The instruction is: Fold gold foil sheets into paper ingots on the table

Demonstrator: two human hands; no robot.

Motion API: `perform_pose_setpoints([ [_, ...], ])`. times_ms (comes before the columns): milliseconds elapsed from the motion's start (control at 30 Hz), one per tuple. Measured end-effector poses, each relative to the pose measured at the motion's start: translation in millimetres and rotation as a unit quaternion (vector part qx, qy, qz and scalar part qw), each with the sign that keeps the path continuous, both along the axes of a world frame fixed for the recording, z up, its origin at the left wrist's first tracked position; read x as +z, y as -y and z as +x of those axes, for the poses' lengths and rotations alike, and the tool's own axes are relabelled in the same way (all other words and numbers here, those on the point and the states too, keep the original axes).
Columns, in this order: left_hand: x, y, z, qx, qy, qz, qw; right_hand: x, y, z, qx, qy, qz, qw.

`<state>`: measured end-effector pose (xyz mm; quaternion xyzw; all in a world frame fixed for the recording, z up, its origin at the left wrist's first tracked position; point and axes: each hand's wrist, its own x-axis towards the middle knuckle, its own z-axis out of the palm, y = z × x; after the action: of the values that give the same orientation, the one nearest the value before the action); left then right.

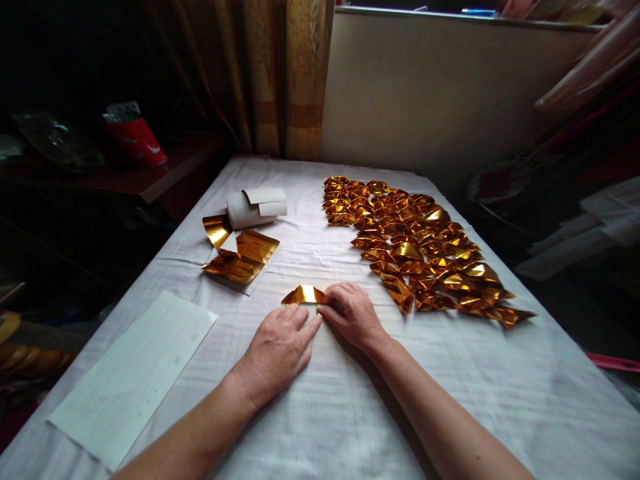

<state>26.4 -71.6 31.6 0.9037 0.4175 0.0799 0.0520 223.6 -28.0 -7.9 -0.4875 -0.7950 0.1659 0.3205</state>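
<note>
A piece of gold foil paper (309,294), partly folded with slanted ends, lies on the white cloth between my hands. My left hand (283,340) presses its near left side, fingers together and bent over the edge. At the right end, my right hand (354,312) pinches the paper between thumb and curled fingers. Parts of the sheet are hidden under the fingers. To the right lie many finished-looking folded gold foil shapes (407,252) in rows. Flat gold foil sheets (247,257) rest in a loose stack at the left.
A white paper roll (257,207) sits behind the foil stack. A pale lined sheet (137,373) lies at the left on the white cloth (320,427). Beyond the left edge, a red container (135,141) stands on a dark table. A curtain (285,80) hangs at the back.
</note>
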Motion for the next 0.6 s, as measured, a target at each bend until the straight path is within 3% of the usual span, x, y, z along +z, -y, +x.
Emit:
perform_pose_setpoints([
  [600, -3.6, -0.6, -0.9, 0.001, 0.031, 0.009, 0.999, -3.2, 1.6, 0.2, -0.016, -0.017, 0.017, 1.000],
])
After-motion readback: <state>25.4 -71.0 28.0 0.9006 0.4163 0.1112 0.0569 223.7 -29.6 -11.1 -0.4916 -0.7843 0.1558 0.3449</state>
